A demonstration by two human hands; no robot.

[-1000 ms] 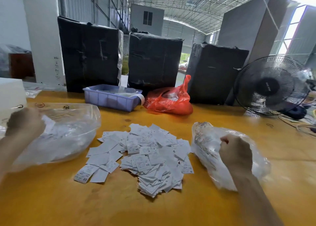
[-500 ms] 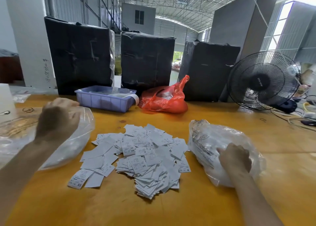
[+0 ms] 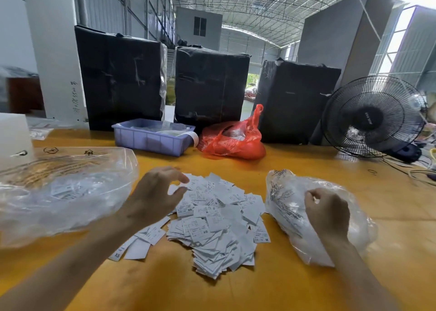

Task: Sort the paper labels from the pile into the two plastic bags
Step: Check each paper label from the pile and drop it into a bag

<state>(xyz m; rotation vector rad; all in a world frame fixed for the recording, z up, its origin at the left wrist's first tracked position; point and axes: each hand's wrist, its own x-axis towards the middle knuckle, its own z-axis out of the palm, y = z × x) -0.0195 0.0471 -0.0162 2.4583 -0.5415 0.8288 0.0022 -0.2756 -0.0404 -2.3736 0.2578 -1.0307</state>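
Hovering our left hand [image 3: 157,194], fingers loosely spread, over the heap of flat white paper labels [image 3: 217,218], we hold nothing. Our right hand [image 3: 328,214] pinches the crinkled clear plastic bag [image 3: 290,207] beneath it; a glossy clear bag [image 3: 63,193] lies outside our left.

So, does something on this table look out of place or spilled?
Nothing serious. A few paper labels lie loose at the left of the main pile, apart from it. A white strip hangs over the purple bin's right edge. The left hand hovers open over the pile.
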